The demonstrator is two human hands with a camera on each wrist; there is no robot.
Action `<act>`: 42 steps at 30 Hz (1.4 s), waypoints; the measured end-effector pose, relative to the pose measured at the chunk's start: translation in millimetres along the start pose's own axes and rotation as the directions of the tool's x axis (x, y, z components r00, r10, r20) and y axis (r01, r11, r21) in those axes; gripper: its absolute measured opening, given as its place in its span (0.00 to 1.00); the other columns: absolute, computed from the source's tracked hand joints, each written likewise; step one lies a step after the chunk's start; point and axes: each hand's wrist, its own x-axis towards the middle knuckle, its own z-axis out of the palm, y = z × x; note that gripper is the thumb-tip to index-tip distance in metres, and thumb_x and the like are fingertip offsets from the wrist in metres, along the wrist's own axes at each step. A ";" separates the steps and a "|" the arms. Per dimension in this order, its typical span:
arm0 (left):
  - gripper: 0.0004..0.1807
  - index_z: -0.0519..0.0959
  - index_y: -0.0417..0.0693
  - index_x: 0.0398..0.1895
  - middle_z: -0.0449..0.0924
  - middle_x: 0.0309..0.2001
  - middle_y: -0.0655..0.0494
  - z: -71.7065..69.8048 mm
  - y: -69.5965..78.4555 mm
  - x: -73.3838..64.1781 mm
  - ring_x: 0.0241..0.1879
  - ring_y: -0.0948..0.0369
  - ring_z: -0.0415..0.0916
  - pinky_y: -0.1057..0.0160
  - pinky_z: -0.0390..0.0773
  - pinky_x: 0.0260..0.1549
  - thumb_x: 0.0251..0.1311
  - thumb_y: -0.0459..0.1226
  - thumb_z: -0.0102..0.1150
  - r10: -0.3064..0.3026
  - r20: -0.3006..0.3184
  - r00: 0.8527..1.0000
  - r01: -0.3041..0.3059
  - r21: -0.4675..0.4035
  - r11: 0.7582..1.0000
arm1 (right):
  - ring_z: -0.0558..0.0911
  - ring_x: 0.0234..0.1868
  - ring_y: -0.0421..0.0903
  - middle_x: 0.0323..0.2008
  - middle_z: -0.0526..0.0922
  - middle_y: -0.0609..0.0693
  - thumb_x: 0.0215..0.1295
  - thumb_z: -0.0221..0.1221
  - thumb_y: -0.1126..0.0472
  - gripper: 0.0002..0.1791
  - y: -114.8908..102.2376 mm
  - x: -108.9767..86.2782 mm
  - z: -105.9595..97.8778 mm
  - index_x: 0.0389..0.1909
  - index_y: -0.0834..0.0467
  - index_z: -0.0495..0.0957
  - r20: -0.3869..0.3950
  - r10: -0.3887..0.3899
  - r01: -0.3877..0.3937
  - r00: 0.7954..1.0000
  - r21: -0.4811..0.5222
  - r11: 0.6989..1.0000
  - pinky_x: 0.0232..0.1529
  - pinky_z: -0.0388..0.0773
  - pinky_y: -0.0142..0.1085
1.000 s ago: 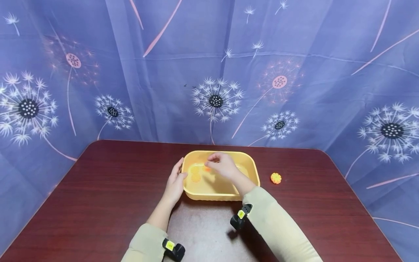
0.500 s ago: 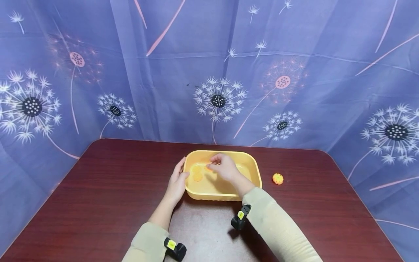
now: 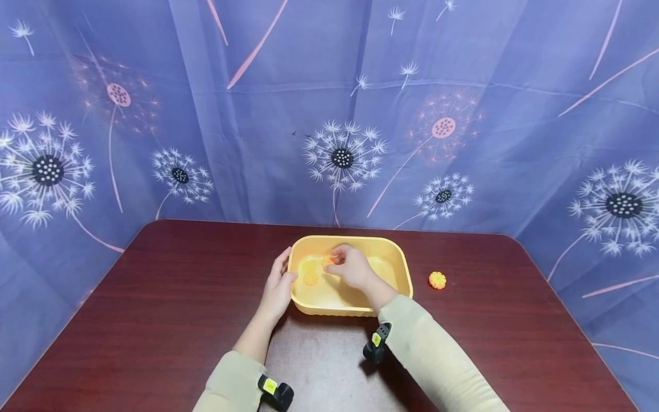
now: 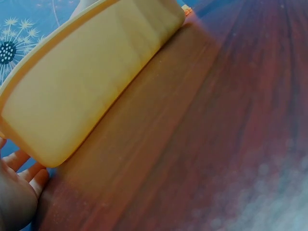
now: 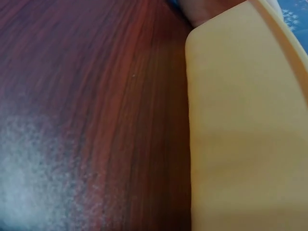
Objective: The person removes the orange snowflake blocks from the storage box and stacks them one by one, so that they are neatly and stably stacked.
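Observation:
A yellow plastic bin stands on the table, its outer wall filling much of both wrist views. My left hand grips the bin's left end, thumb at the rim and fingers along the outside. Inside the bin, my right hand pinches a small orange piece, mostly hidden by the fingers. Left of that hand, yellow-orange round pieces lie on the bin floor, blending with its colour. In the left wrist view, the left fingers touch the bin's corner; the right hand's fingertips are hidden in the right wrist view.
An orange and yellow flower-shaped piece lies on the dark red wooden table, right of the bin. Behind the table's far edge hangs a blue curtain with dandelion prints.
The right hand has shifted slightly downward within the bin, its fingertips staying at the orange piece. The left hand keeps its hold on the bin's end. The view has shifted a little.

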 end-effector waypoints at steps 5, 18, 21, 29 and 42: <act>0.34 0.53 0.48 0.73 0.56 0.71 0.40 1.2 0.2 0.4 0.68 0.46 0.57 0.45 0.69 0.60 0.61 0.29 0.40 0.005 -0.004 1.000 -0.005 0.010 1.000 | 0.74 0.31 0.43 0.29 0.78 0.54 0.48 0.69 0.64 0.20 2.0 2.2 -0.3 0.42 0.67 0.78 0.025 -0.007 0.009 1.000 -0.075 0.997 0.34 0.72 0.30; 0.34 0.54 0.51 0.73 0.57 0.71 0.42 0.4 -0.4 -1.1 0.68 0.48 0.58 0.46 0.69 0.60 0.61 0.29 0.40 -0.018 -0.010 1.000 0.019 0.008 1.000 | 0.72 0.32 0.42 0.29 0.78 0.51 0.47 0.70 0.63 0.14 -0.1 0.0 0.6 0.35 0.61 0.80 0.112 0.004 0.016 0.994 -0.181 0.983 0.36 0.70 0.30; 0.34 0.53 0.49 0.73 0.57 0.70 0.41 0.7 -0.6 -1.2 0.67 0.47 0.59 0.46 0.70 0.59 0.61 0.29 0.40 -0.018 -0.006 1.000 0.018 0.005 1.000 | 0.73 0.32 0.42 0.29 0.78 0.52 0.47 0.70 0.64 0.14 0.0 -0.8 0.5 0.35 0.62 0.80 0.124 -0.013 0.035 0.992 -0.179 0.983 0.36 0.70 0.31; 0.34 0.54 0.52 0.73 0.57 0.70 0.42 1.3 -0.7 -0.8 0.68 0.48 0.58 0.47 0.68 0.61 0.61 0.30 0.41 -0.024 -0.013 1.000 0.024 0.017 1.000 | 0.74 0.35 0.42 0.31 0.79 0.51 0.48 0.70 0.64 0.13 0.4 -0.7 0.3 0.36 0.61 0.80 0.152 -0.017 0.047 0.988 -0.197 0.979 0.39 0.72 0.31; 0.34 0.54 0.50 0.73 0.56 0.71 0.42 1.2 -0.5 0.6 0.68 0.48 0.57 0.46 0.67 0.61 0.61 0.29 0.40 -0.006 -0.009 1.000 0.006 0.019 1.000 | 0.72 0.34 0.43 0.30 0.75 0.50 0.47 0.69 0.67 0.15 -1.3 0.2 -1.2 0.35 0.61 0.75 0.198 -0.037 0.073 0.980 -0.178 0.981 0.39 0.71 0.32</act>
